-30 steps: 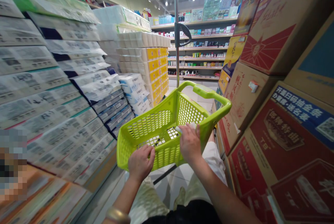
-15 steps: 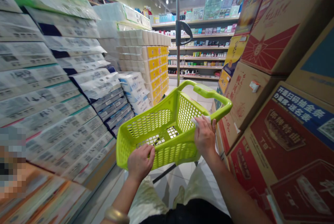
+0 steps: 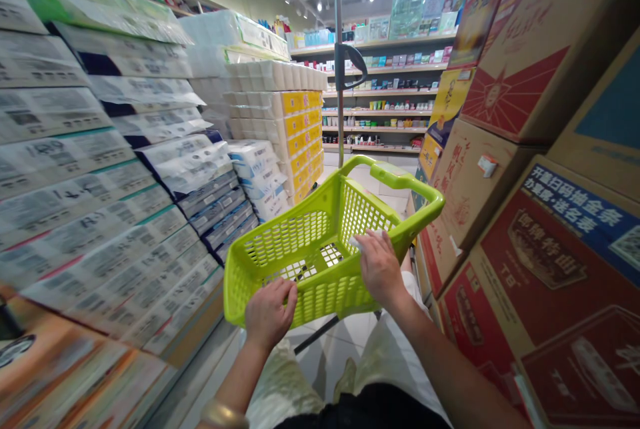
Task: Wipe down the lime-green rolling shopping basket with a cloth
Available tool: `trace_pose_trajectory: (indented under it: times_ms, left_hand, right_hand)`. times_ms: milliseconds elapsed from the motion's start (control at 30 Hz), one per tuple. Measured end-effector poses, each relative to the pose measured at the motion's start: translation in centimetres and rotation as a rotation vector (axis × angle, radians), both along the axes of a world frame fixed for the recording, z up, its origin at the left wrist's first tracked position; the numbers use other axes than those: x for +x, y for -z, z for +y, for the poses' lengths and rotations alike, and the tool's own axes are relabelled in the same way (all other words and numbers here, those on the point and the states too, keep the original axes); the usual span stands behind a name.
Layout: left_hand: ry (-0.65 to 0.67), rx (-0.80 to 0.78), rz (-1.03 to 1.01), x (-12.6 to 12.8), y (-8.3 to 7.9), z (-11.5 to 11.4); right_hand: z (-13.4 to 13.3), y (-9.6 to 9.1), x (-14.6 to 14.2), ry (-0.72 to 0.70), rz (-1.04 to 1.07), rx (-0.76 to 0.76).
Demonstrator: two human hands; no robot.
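Note:
A lime-green plastic shopping basket (image 3: 300,242) is tilted up in front of me, with nothing inside that I can see. My left hand (image 3: 269,312) grips its near rim, fingers curled over the edge. My right hand (image 3: 380,266) presses a small white cloth or wipe (image 3: 361,240) against the basket's right inner wall, fingers closed over it. A black pull handle on a metal pole (image 3: 346,66) rises behind the basket.
Stacked packs of tissue and toilet paper (image 3: 120,182) line the left side. Brown and red cardboard cartons (image 3: 525,149) are piled high on the right. The narrow tiled aisle (image 3: 370,182) leads to shelves of small products (image 3: 385,102) at the far end.
My right hand with the white cloth slid right along the basket's wall toward the rim, then came back left and slightly down. My left hand stayed on the near rim.

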State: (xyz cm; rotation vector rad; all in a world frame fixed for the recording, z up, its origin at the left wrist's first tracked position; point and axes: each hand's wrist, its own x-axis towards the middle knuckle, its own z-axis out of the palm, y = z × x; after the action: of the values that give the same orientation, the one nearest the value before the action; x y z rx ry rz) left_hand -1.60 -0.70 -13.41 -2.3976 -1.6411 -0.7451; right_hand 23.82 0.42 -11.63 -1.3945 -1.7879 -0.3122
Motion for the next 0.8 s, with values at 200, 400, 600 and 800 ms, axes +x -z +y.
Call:
trace_pose_trajectory:
  times_ms: [200, 400, 600, 800]
  left_hand:
    - [-0.016, 0.006, 0.003, 0.1, 0.1, 0.0]
    - [-0.009, 0.006, 0.026, -0.1, 0.1, 0.0]
    - [-0.003, -0.015, 0.020, 0.0, -0.1, -0.1]
    - [-0.016, 0.017, 0.045, 0.2, 0.0, 0.0]
  right_hand:
    - [0.6, -1.1, 2.3, 0.126, -0.080, 0.028]
    - [0.4, -1.9, -0.4, -0.099, -0.359, -0.098]
    - [2.0, -4.8, 4.1, 0.113, -0.293, -0.150]
    - [0.9, -2.9, 2.0, 0.112, -0.211, -0.037]
